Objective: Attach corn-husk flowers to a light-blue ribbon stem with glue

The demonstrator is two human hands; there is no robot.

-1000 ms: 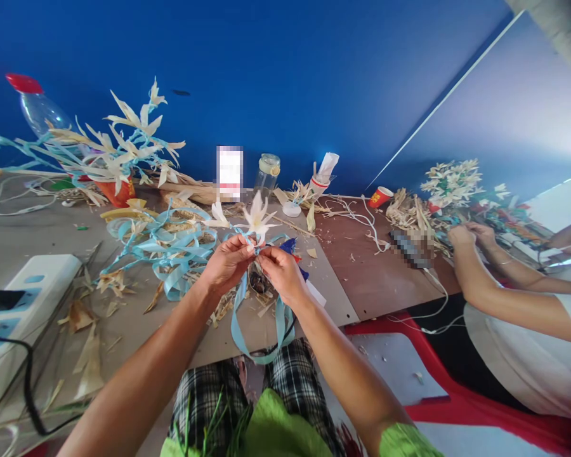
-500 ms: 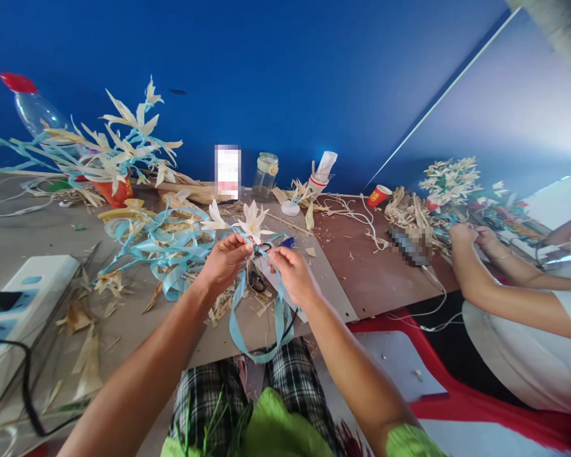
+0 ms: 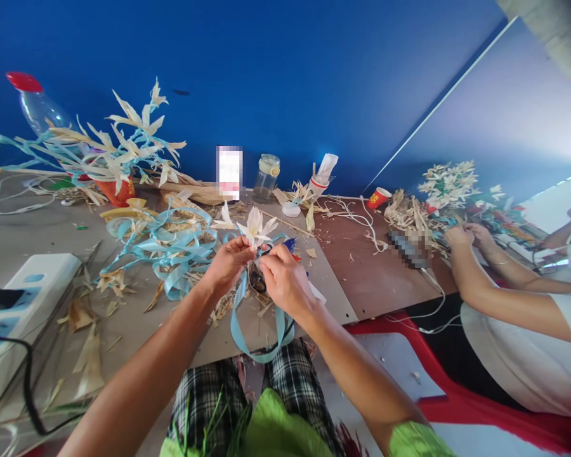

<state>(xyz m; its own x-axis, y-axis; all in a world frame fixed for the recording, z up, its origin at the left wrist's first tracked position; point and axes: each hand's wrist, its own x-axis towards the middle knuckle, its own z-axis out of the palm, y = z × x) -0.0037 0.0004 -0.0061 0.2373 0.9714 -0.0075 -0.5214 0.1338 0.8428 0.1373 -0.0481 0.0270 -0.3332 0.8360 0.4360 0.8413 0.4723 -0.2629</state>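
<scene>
A cream husk flower (image 3: 255,227) stands above my hands, its petals spread upward. My left hand (image 3: 229,263) pinches it at the base, where the stem is mostly covered by fingers. Close beside, my right hand (image 3: 288,279) is closed at the stem with its back turned up, on a light blue ribbon (image 3: 238,317). This ribbon hangs in a long loop below both hands, over the table edge. A second pale flower (image 3: 224,218) shows just behind my left fingers. Dark looped wire or cord (image 3: 257,279) lies beneath the hands, partly hidden.
Tangled blue ribbon (image 3: 181,241) and husk scraps lie left. Finished flowers stand in a red cup (image 3: 118,190) near a plastic bottle (image 3: 42,111). A power strip (image 3: 33,304) sits at left; a glass jar (image 3: 266,178) stands behind. At right, a co-worker's hands (image 3: 466,236) work.
My right hand has turned over and moved in closer to the stem, its back now upward. The flower has shifted slightly right and tilts more upright. My left hand keeps its pinch.
</scene>
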